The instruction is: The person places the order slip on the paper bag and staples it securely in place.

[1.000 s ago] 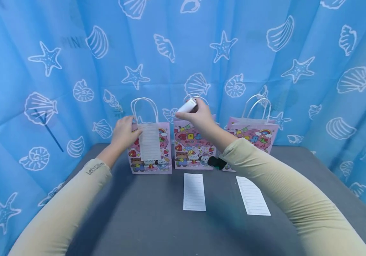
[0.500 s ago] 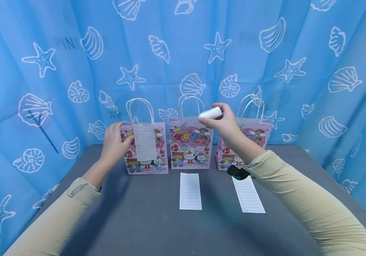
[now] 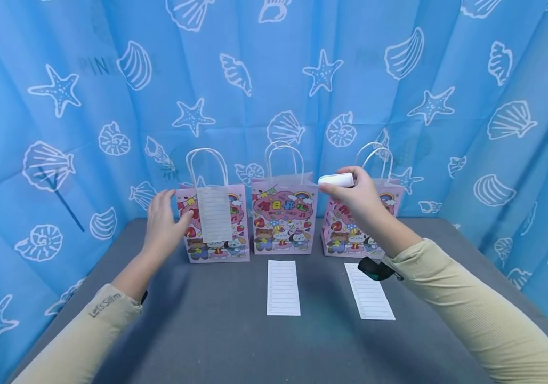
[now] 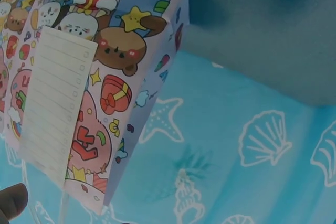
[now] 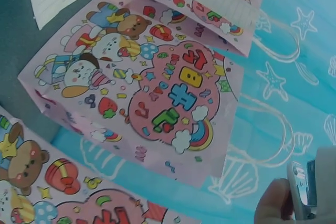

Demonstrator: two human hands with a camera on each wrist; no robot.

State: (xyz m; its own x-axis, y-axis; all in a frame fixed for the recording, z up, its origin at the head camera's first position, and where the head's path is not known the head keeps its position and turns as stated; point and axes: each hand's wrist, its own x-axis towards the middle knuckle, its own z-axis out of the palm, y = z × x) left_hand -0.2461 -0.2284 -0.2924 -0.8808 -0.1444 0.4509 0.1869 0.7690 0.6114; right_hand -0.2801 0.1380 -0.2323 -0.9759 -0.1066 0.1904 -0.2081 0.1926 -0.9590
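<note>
My right hand (image 3: 362,197) grips a small white stapler (image 3: 336,180) between the thumb and fingers, in front of the right-hand bag's top. In the right wrist view the stapler (image 5: 299,190) shows shiny metal, partly cut off by the frame. My left hand (image 3: 163,224) holds nothing; its fingers are loosely extended at the left side of the left paper gift bag (image 3: 238,240). A lined paper slip (image 3: 214,213) hangs from that bag's top edge, over its printed front. Only a thumb (image 4: 13,200) of the left hand appears in the left wrist view.
A middle gift bag (image 3: 283,213) and a right gift bag (image 3: 338,229), both pink with white handles, stand upright alongside. Two lined slips, a middle slip (image 3: 283,288) and a right slip (image 3: 370,293), lie on the grey tabletop (image 3: 226,330). A blue shell-print curtain (image 3: 255,96) hangs behind.
My right hand has carried the stapler rightward from the middle bag's top. My left hand has drawn back left and slightly down from the left bag. The attached slip stays on it.
</note>
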